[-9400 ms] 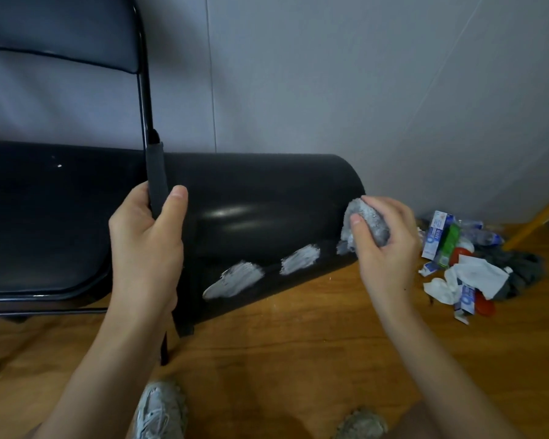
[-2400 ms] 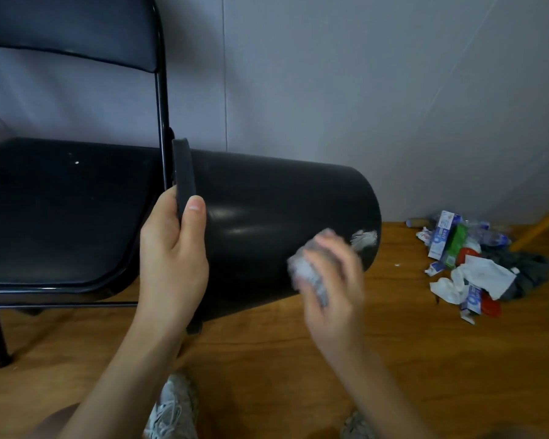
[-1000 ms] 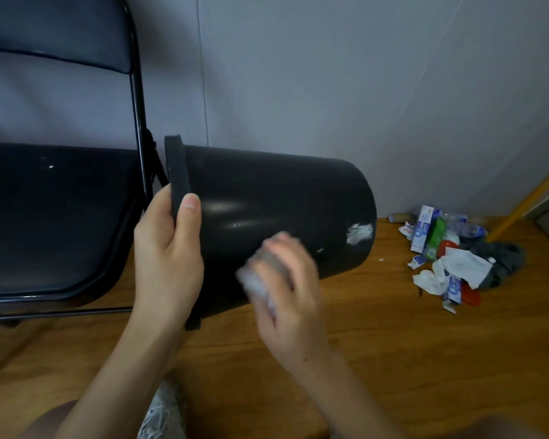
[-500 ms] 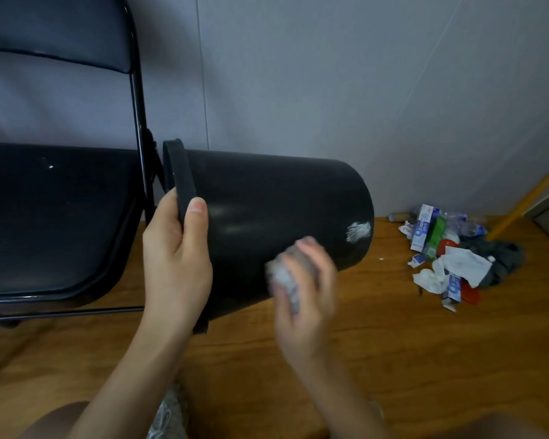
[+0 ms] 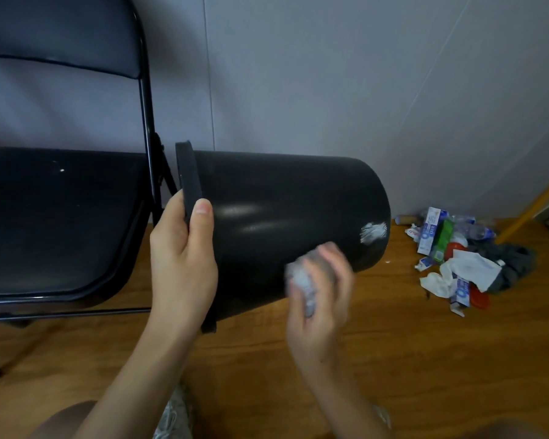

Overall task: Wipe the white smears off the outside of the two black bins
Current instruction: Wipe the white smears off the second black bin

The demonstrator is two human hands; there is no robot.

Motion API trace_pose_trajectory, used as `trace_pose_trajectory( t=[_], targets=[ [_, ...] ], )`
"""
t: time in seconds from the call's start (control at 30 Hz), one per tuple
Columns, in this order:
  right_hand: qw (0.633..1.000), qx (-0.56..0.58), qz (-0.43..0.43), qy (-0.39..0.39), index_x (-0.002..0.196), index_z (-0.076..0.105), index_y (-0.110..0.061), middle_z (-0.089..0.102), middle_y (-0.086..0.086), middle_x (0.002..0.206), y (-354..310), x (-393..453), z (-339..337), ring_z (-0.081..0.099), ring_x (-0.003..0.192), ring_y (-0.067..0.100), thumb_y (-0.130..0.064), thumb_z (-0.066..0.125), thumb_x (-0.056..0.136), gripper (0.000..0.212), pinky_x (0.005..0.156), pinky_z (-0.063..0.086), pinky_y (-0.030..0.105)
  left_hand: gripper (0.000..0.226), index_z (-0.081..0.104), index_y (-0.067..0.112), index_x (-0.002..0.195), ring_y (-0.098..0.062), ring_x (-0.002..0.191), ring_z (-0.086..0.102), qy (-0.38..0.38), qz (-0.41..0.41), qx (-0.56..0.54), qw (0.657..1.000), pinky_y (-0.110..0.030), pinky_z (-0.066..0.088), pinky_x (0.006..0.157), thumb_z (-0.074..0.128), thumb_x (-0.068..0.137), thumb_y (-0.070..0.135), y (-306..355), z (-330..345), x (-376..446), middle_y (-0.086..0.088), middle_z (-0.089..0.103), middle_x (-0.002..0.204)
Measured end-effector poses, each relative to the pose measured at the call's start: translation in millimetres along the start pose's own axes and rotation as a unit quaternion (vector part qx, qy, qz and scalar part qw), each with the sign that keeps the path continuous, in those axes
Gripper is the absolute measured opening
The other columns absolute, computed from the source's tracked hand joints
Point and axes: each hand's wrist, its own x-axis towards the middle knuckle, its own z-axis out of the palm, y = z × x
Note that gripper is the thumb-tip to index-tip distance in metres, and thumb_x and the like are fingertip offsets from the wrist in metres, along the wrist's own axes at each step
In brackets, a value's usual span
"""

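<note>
From the head camera I see my left hand [image 5: 184,264] gripping the rim of the black bin [image 5: 282,223], thumb over the outside of the lip and fingers curled behind it, holding the bin on its side above the wooden floor [image 5: 393,359] with its base pointing right. My right hand [image 5: 319,289] is closed around a crumpled grey-white wipe [image 5: 301,280], pressed against the bin's lower near side; this hand is blurred, so I cannot say exactly how its fingers lie. One white smear [image 5: 373,231] shows near the base edge, to the right of the wipe and apart from it. Only this one bin is in view.

To do this step well, I judge I should keep the rim grip firm so the bin does not roll, sweep the wipe rightward along the wall onto that smear, and press with a cleaner fold, since a loaded wipe could spread the white instead of lifting it. Then I would rotate the bin to check its hidden sides.

A black folding chair [image 5: 61,217] stands at left, and a pile of litter [image 5: 457,261] lies far right on the floor.
</note>
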Motion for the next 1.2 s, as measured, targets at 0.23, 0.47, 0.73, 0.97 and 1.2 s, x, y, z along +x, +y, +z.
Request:
trace_pose_trajectory(
  t=[0.23, 0.47, 0.73, 0.97, 1.2],
  targets=[
    [0.990, -0.026, -0.120, -0.068, 0.122, 0.052, -0.013, 0.045, 0.012, 0.129, 3, 16, -2, 0.046, 0.126, 0.027, -0.023, 0.051, 0.101, 0.024, 0.103, 0.047, 0.037, 0.021, 0.059, 0.014, 0.105, -0.007, 0.084, 0.062, -0.007, 0.016, 0.012, 1.000, -0.015, 0.047, 0.068, 0.039, 0.101, 0.018, 0, -1, 1, 0.012, 0.064, 0.087],
    [1.000, -0.023, -0.016, -0.010, 0.122, 0.053, -0.014, 0.046, 0.010, 0.129, 5, 24, -2, 0.050, 0.123, 0.026, -0.025, 0.050, 0.100, 0.026, 0.095, 0.052, 0.041, 0.023, 0.061, 0.016, 0.103, -0.008, 0.084, 0.063, 0.004, 0.000, 0.005, 1.000, -0.018, 0.049, 0.068, 0.039, 0.099, 0.023, -2, -3, 1, 0.009, 0.065, 0.087],
    [0.978, -0.061, -0.175, -0.091, 0.122, 0.052, -0.012, 0.045, 0.013, 0.128, 13, 41, -19, 0.049, 0.123, 0.027, -0.021, 0.051, 0.100, 0.023, 0.106, 0.044, 0.032, 0.022, 0.059, 0.022, 0.095, -0.001, 0.073, 0.059, 0.012, -0.016, -0.003, 1.000, -0.010, 0.045, 0.061, 0.039, 0.102, 0.019, 5, -12, 2, 0.016, 0.063, 0.078],
    [0.998, -0.055, 0.043, 0.005, 0.121, 0.060, -0.008, 0.050, 0.010, 0.127, 41, 52, -34, 0.049, 0.118, 0.014, -0.022, 0.054, 0.095, 0.029, 0.093, 0.046, 0.014, 0.025, 0.062, 0.031, 0.095, -0.008, 0.081, 0.061, 0.015, -0.013, -0.011, 1.000, -0.025, 0.048, 0.069, 0.040, 0.102, 0.023, 7, -18, 6, 0.009, 0.065, 0.085],
    [0.995, -0.082, 0.030, -0.036, 0.122, 0.058, -0.012, 0.050, 0.009, 0.128, 52, 58, -48, 0.051, 0.116, 0.017, -0.027, 0.053, 0.096, 0.030, 0.088, 0.047, 0.012, 0.024, 0.060, 0.025, 0.094, -0.005, 0.072, 0.057, -0.019, -0.011, -0.004, 1.000, -0.015, 0.045, 0.061, 0.039, 0.103, 0.017, 9, -21, 6, 0.011, 0.062, 0.077]
  ],
)
